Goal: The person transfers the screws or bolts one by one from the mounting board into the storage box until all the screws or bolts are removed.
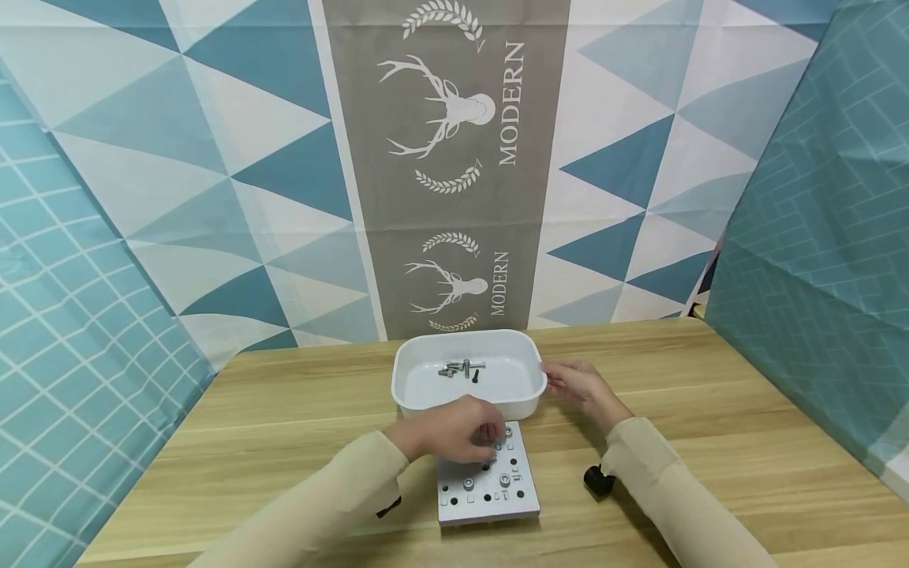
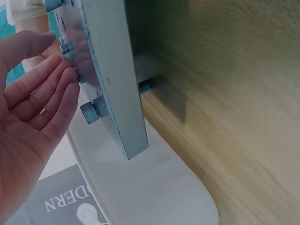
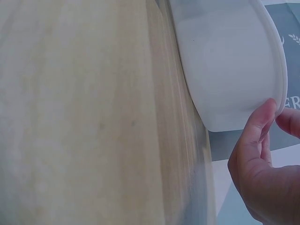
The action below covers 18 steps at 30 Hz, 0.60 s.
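Note:
A metal plate (image 1: 486, 481) with holes and several socket-head bolts (image 1: 505, 480) lies in front of a white tray (image 1: 521, 409). My left hand (image 1: 465, 430) is over the plate's far part. In the left wrist view its fingers are gently bent, thumb apart, with fingertips close to the bolt heads; whether they touch one is unclear. A threaded bolt end (image 2: 146, 86) sticks out under the plate. My right hand (image 1: 578, 383) pinches the tray's right rim between thumb and fingers, as the right wrist view shows.
Several loose bolts (image 1: 461, 368) lie inside the tray toward its left. A black object (image 1: 599, 481) is beside my right sleeve on the wooden table (image 1: 312, 410). Patterned cloth (image 1: 284, 158) hangs behind the table and along both sides.

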### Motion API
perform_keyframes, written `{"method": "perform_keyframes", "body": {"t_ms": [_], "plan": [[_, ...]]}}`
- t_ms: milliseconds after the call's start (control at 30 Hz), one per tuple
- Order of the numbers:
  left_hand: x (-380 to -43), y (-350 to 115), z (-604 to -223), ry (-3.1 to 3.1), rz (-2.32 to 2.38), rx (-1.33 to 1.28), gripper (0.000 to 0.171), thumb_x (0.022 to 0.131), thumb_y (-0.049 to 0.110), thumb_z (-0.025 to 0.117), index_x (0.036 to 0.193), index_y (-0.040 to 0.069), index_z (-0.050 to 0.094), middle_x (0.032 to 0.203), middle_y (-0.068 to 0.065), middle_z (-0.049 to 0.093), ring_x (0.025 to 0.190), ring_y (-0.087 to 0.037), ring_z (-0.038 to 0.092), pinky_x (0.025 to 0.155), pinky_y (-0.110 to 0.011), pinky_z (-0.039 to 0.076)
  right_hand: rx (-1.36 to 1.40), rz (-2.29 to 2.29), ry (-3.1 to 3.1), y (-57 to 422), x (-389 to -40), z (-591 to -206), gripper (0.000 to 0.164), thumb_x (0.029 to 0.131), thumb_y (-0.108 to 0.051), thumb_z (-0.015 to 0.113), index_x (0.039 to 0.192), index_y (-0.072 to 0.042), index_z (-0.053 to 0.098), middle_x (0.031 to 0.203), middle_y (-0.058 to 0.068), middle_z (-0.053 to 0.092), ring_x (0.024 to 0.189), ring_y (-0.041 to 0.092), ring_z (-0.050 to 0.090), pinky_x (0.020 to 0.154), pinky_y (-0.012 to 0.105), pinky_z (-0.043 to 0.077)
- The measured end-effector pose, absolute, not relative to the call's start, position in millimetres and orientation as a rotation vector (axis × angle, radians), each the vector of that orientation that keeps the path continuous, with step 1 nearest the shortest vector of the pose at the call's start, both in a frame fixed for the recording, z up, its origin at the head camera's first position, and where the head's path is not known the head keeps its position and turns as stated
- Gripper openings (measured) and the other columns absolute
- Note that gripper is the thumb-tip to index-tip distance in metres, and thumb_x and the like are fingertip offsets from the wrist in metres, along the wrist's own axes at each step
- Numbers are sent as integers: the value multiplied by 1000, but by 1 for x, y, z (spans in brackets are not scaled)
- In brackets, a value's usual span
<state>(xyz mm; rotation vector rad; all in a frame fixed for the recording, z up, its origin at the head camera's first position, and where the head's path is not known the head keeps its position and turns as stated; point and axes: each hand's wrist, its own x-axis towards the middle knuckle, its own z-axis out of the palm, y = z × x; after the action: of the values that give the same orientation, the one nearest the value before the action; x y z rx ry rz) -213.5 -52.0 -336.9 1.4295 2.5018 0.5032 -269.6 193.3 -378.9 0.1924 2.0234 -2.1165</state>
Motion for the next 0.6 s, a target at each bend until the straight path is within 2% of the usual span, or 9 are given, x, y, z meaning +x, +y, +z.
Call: {"method": "perform_keyframes", "body": {"t_ms": [200,433,600], "plan": [[-213,-48,-337,2512,523,1397,10,83,12,69,93,9,69,83,4,67,72,3,56,69,-9,48,130,-2134,1997,195,-267,-376,40,89,-14,66,120,11,58,79,-2,65,71,5,60,67,15,53],[-211,-43,-336,2546,551,1320,7,82,8,70,90,8,70,77,4,67,67,6,54,65,-9,48,204,-2091,2047,193,-270,-378,47,92,-12,60,130,12,48,81,-3,64,73,5,60,70,15,53],[-207,-41,-336,2575,515,1326,5,82,6,69,86,8,71,76,4,68,64,5,52,64,-8,46,195,-2096,2019,191,-268,-376,47,92,-12,60,131,13,47,80,-3,64,73,5,60,70,15,53]]}}
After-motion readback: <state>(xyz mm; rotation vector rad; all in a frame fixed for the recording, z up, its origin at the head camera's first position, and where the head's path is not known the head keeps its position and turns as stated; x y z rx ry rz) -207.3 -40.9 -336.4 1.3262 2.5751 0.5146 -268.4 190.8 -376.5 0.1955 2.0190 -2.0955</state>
